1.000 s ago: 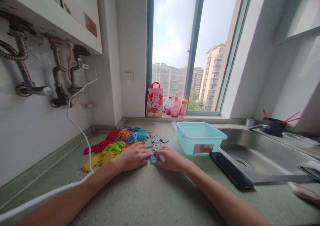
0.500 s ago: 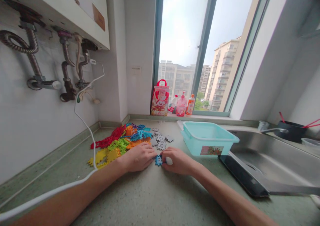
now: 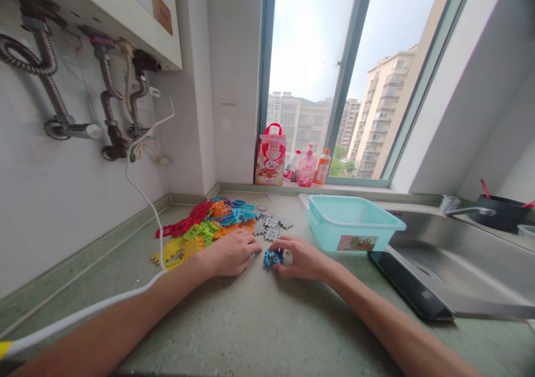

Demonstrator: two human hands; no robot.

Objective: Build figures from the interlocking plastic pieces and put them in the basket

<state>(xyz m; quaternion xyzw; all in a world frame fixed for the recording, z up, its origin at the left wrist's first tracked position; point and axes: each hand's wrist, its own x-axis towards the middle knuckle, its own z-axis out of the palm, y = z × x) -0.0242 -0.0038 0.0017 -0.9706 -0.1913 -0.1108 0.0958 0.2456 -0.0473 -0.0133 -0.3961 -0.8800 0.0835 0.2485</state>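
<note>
A blue, toothed plastic piece [image 3: 270,259] is pinched in the right hand [image 3: 303,257], away from the speckled grey-green surface [image 3: 234,321]'s back edge. The left hand [image 3: 234,253] lies nearby, its grip unclear. Multicoloured plastic pieces [image 3: 199,233] heap toward the back-left corner.

Kitchen, steel sink [image 3: 463,254], faucet [image 3: 470,211], dark pot [image 3: 510,216]; piped wall unit [image 3: 112,12]

Right hand [image 3: 304,258]: fingers grip a blue piece [image 3: 272,259]. Left hand [image 3: 234,252]: holds nothing, rests on the surface [image 3: 242,324] just beside a heap of coloured pieces [image 3: 201,232]. Grey pieces [image 3: 271,233] lie beyond both hands. Pale turquoise tub [image 3: 330,236] stands between the right hand and the sink [image 3: 468,274].
</note>
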